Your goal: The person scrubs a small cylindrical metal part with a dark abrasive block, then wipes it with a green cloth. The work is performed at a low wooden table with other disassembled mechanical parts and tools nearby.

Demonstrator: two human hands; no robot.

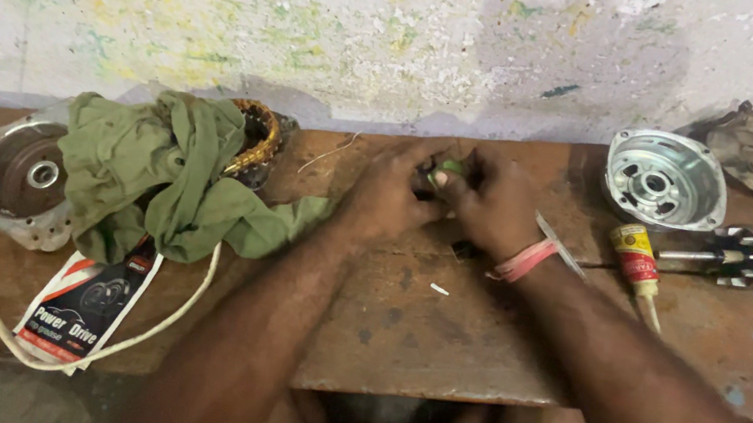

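Head view: at upper centre of the frame, the left hand point(389, 189) and right hand point(488, 198) close together on a small green part point(448, 167) above the bench point(400, 323). This looks like fine finger work; next move needs a steady pinch. A green cloth point(156, 176) lies left.

A single head-worn camera is looking steeply down and forward from above the person's lap, facing the wall point(402, 29). It is sitting close, with both forearms filling the lower frame and the wooden bench point(418, 335) spreading beyond either hand.
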